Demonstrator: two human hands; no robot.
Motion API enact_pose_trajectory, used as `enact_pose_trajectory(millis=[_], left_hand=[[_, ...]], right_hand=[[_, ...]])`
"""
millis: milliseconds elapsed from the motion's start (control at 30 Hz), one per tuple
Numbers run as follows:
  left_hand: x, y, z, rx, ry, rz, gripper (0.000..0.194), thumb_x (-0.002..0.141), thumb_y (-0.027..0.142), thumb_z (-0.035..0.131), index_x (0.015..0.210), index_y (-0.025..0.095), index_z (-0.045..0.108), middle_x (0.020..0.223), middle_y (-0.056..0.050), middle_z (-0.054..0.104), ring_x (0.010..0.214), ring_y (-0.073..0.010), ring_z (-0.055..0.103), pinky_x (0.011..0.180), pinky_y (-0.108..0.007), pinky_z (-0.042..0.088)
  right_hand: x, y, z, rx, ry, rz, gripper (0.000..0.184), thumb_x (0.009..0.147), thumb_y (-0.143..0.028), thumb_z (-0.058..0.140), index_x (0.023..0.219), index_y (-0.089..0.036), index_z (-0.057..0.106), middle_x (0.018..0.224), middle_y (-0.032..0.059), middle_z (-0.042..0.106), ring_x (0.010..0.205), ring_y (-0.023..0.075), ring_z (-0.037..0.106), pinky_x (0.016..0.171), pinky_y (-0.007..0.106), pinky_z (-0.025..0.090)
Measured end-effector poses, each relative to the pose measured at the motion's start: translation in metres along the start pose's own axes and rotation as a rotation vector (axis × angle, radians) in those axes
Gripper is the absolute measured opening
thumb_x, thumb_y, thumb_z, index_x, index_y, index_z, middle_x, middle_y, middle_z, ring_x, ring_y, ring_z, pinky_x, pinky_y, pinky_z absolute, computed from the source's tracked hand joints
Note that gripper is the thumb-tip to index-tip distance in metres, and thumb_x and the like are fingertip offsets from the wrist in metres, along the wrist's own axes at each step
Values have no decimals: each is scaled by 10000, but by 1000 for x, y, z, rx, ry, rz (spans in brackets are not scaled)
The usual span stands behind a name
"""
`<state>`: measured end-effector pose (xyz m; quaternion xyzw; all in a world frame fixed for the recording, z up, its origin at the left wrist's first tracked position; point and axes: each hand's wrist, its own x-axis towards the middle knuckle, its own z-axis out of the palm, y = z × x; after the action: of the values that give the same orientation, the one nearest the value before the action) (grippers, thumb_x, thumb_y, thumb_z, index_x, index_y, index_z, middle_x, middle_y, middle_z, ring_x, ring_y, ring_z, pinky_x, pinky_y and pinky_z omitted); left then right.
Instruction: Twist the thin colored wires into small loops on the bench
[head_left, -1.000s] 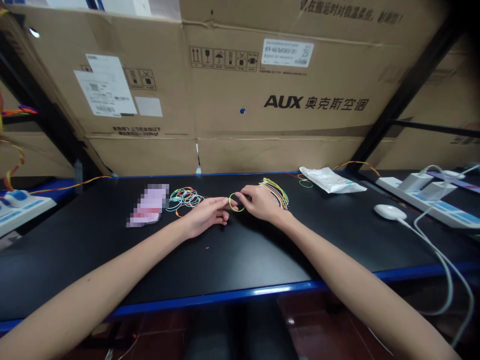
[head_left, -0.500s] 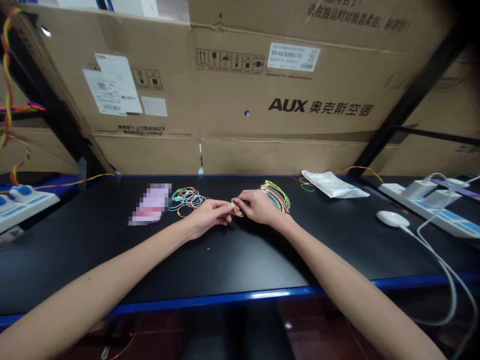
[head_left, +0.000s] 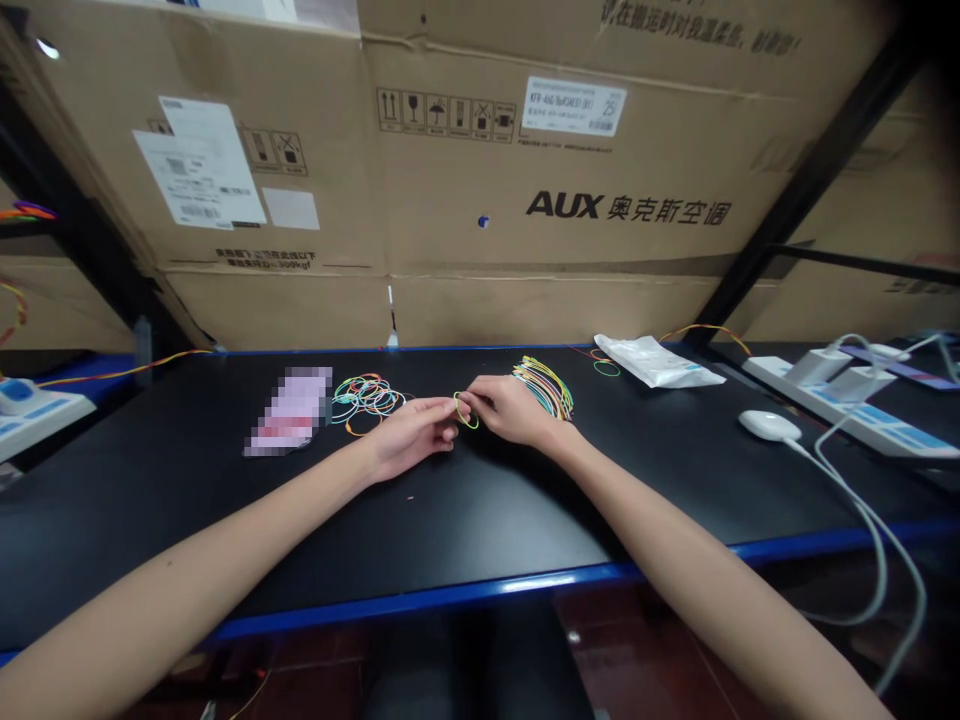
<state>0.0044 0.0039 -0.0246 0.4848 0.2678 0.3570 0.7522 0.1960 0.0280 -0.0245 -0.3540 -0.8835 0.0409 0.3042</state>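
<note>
Between my hands, above the black tabletop, is a thin yellow-green wire [head_left: 468, 423] bent into a small loop. My left hand [head_left: 411, 436] pinches it between thumb and forefinger. From the other side my right hand [head_left: 504, 407] also has its fingers closed on the wire, close to the left fingertips. To the left of my left hand lies a loose tangle of coloured wires [head_left: 365, 398], in green, white and orange. Just behind and right of my right hand is a neater bundle of coloured wires [head_left: 551, 385], laid side by side and partly hidden by that hand.
A pixelated pinkish item [head_left: 292, 410] lies at the left. At the back right is a white plastic packet [head_left: 660, 362]. Power strips [head_left: 855, 410] and a white charger [head_left: 769, 425] with cables sit farther right. A large cardboard box [head_left: 442, 220] stands behind the table [head_left: 420, 550].
The whole view has shifted slightly, so things appear a little farther left. Both hands stay together on the yellow-green wire, whose loop hangs a bit more openly below the fingers.
</note>
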Motion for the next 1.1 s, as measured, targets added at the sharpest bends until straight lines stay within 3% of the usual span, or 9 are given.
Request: enact_pose_trajectory(millis=[433, 733, 1100], left_hand=[[2, -5, -5, 235, 154, 26, 264, 707, 341, 750, 828, 108, 717, 696, -24, 582, 605, -77, 453, 593, -246, 340], [2, 3, -8, 20, -28, -50, 257, 782, 336, 696, 975, 167, 685, 885, -39, 620, 671, -93, 535, 666, -258, 421], [3, -2, -2, 82, 57, 7, 237, 728, 327, 746, 867, 139, 710, 806, -33, 633, 634, -72, 503, 646, -235, 419]], right_hand=[[-1, -1, -4, -122, -8, 27, 307, 939, -286, 473, 712, -146, 625, 687, 42, 613, 597, 105, 479, 577, 245, 272], [-1, -2, -2, -86, 0, 52, 236, 903, -195, 485, 715, -147, 619, 693, 33, 617, 593, 103, 480, 563, 240, 268], [-1, -5, -3, -39, -54, 2, 239, 904, -201, 503, 695, -144, 603, 680, 29, 595, 589, 100, 471, 565, 237, 267]])
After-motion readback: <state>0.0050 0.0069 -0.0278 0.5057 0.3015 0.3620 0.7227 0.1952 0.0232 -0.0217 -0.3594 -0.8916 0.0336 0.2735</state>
